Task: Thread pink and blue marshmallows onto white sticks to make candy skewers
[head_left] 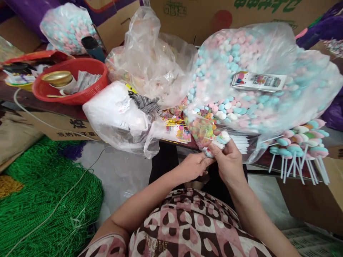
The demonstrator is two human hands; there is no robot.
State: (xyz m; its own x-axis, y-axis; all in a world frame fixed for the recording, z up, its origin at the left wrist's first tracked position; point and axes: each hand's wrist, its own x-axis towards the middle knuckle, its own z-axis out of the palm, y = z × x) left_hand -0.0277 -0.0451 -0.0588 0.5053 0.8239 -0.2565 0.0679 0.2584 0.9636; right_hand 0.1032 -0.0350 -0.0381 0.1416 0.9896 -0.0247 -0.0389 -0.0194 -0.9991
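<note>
Close to my body, my right hand [229,160] is closed round a short row of white marshmallows [218,142] with touches of blue and red. My left hand [194,166] meets it at the lower end, thumb and finger pinched on the same row; whether a stick runs through it is hidden. Just beyond my fingers is a clear bag of colourful gummy rings [200,126]. White sticks [239,144] lie in a pile right of my right hand. A large clear bag of pink, blue and white marshmallows [233,103] spreads behind them.
Marshmallow lollipops [298,141] hang their sticks over the table's right edge. Printed labels [258,82] rest on the big bag. Gold twist ties [174,122], a white plastic bag [120,110] and a red basket [92,85] are leftward. Green netting [53,192] covers the floor at left.
</note>
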